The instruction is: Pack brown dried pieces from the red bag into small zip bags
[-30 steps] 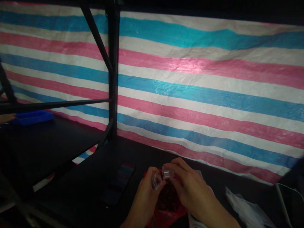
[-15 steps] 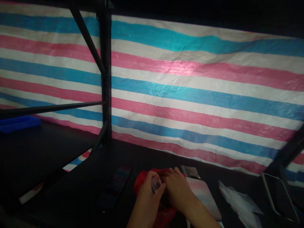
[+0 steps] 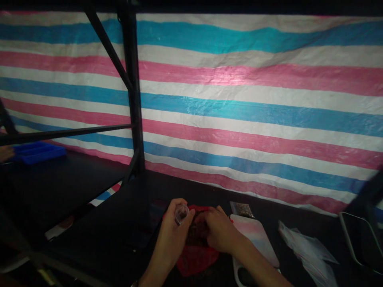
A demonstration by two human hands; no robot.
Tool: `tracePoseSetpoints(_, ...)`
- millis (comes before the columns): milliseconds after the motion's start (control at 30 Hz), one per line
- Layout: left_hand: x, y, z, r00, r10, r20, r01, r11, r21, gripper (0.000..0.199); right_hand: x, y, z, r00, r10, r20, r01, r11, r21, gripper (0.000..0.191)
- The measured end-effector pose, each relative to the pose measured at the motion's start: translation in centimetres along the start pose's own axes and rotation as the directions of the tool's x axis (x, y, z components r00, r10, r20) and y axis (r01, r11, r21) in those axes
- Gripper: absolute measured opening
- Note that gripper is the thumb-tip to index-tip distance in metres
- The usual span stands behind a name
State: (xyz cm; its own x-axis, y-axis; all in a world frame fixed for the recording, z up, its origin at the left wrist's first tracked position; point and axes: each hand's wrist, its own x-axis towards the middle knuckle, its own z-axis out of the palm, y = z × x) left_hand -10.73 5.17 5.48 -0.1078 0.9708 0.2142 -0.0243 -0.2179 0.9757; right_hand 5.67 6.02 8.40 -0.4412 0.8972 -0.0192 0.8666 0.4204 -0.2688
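Observation:
My left hand (image 3: 175, 229) is wrapped round a small clear round container (image 3: 181, 214), held tilted over the left side of a red bag (image 3: 197, 259). The bag lies open on the black surface, with dark loose material (image 3: 196, 235) inside. My right hand (image 3: 217, 231) reaches into the bag's right part with its fingers bent down; the fingertips and anything between them are hidden. Just right of that hand lies a pale flat device (image 3: 254, 235) with a dark oval near its front end, partly under my right forearm.
A small bag of brownish bits (image 3: 241, 209) lies behind the device. Farther right are clear zip bags (image 3: 311, 251) and a phone-like object (image 3: 363, 243). A blue tray (image 3: 40, 152) stands far left beside another person's hand (image 3: 6, 153). A black post (image 3: 134, 91) rises behind.
My left hand has moved left with the container, away from my right hand. More of the bag's inside shows. The view has shifted, bringing the other person's hand into sight.

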Motion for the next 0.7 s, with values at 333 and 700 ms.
tracePoseSetpoints(333,0.1,-2.4,1.3,0.994,0.024,0.103,-0.034,0.996,0.089,0.018,-2.0,2.3,-2.6,0.974,0.095,-0.207,-0.046,0.972,0.229,0.040)
tracePoseSetpoints(700,-0.4,-2.2,2.2,0.987,0.029,0.160,-0.038,0.998,0.054,0.018,-2.9,-1.3,-4.7,0.964,-0.104,-0.247,0.107,0.994,0.001,0.045)
